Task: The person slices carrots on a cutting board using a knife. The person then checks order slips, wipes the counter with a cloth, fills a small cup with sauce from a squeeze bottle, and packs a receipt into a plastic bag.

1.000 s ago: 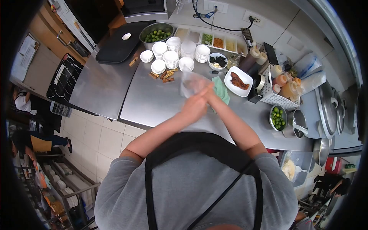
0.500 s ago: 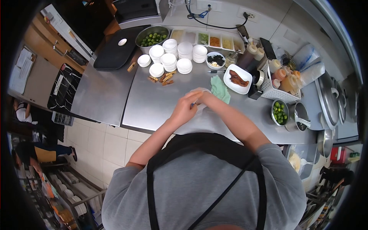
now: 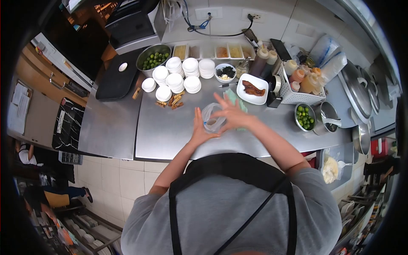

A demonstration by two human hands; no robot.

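Observation:
A clear plastic bag, its mouth spread into a round shape, is on the steel counter between my two hands. My left hand is at its near left side, fingers straight and pointing away from me. On the other side, my right hand reaches over the bag's right edge with its fingers spread wide. Both hands are open and touch or nearly touch the bag. A green cloth lies just beyond my right hand, partly hidden by it.
Stacks of small white dishes stand at the back, with wooden clothespins before them. A white plate holds dark brown strips. Further right are a bottle basket and a bowl of limes. Another person's leg shows at left.
My hands have come apart from being clasped together, and the fingers have spread. The bag, mostly covered before, now shows opened out between them. The view has shifted slightly.

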